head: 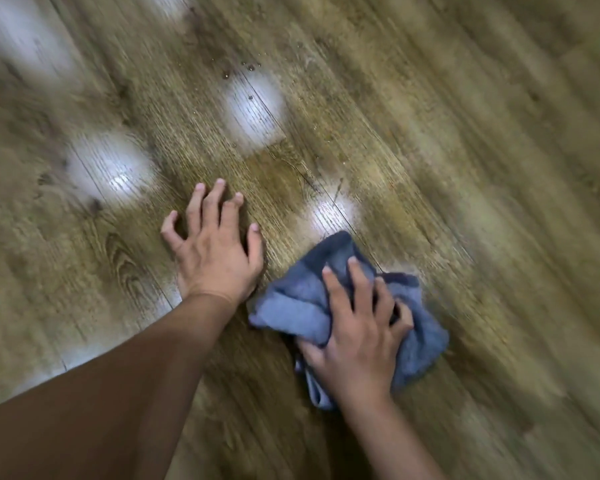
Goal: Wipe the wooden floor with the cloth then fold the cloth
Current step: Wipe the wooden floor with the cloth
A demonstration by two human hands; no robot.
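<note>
Cloth [298,306] (blue, bunched) gripped by right hand [357,327]; left hand [215,244] spread flat on floor [430,133].

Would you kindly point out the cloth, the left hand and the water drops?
cloth [291,311]: head view, bunched left part.
left hand [215,252]: head view, back of the hand.
water drops [250,66]: head view, one drop on the floor.
</note>
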